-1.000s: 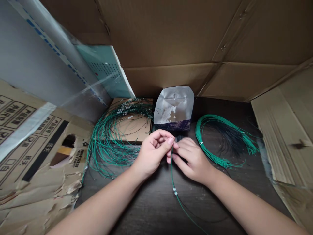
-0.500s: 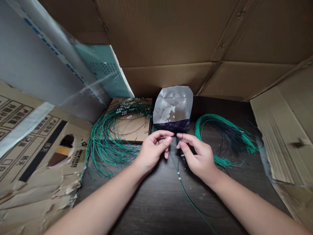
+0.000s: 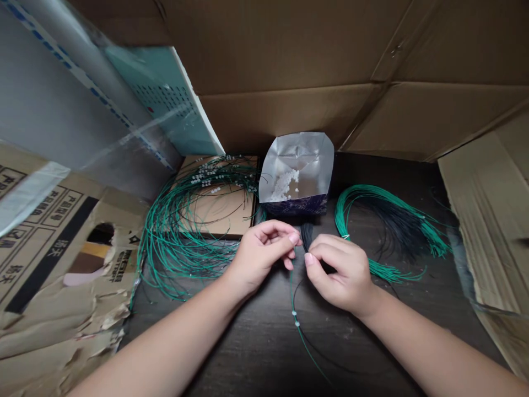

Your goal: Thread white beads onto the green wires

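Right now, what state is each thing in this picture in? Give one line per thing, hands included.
Left hand: pinching the green cord.
Right hand: closed in a pinch; anything held is unclear.
Green cord: hanging, two white beads threaded on.
Silver-lined bag: open, loose white beads inside.
Left bundle: beaded, loosely spread, partly over the flat box.
Right bundle: curved, tied.
Left cardboard: torn, holed.

The single head-worn camera looks forward and down, from close above the dark-brown wood-grained tabletop (image 3: 260, 347), toward its far edge.
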The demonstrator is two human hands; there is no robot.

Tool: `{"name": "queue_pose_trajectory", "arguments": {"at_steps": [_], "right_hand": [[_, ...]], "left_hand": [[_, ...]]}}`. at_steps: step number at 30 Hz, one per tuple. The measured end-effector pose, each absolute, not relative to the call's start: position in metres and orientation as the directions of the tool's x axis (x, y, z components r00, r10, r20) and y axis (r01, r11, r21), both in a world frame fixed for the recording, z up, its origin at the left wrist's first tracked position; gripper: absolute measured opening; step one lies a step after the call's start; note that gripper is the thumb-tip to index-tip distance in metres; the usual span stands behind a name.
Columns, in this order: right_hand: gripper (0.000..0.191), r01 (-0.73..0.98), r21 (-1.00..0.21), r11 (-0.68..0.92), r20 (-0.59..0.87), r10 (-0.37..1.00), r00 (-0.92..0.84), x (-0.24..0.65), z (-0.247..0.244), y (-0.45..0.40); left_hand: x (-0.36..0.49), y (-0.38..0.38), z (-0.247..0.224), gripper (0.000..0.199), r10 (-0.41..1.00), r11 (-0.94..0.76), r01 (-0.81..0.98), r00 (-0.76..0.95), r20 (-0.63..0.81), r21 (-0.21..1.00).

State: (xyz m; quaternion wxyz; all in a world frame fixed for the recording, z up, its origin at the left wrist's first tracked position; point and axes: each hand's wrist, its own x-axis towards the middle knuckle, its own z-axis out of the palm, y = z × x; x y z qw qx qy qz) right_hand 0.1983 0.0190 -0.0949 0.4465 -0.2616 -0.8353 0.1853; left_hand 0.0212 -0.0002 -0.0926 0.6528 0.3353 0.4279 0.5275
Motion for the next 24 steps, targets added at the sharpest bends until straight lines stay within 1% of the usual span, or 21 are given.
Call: {"name": "queue_pose_trajectory", "arguments": {"at_steps": [8, 16, 24], "right_hand": [[0.026, 0.256, -0.500, 0.827, 0.659, 0.555, -0.508, 0.1991, -0.0956, 0.0178], [0.027, 0.248, -0.507, 0.826, 0.648, 0.555, -0.522, 0.1989, -0.0966, 0.0174], [0.027, 0.250, -0.511, 0.823, 0.625, 0.555, -0.549, 0.1992, -0.0976, 0.0179]], "left_hand": [[0.0225, -0.0006, -0.0903, 0.034, 0.963, 0.270, -0.512, 0.145, -0.228, 0.815], [0.0243, -0.0012, -0.0908, 0.040, 0.954, 0.300, -0.485, 0.166, -0.251, 0.821], [0.0241, 0.0002, -0.0939, 0.036, 0.956, 0.292, -0.494, 0.177, -0.234, 0.819]]}}
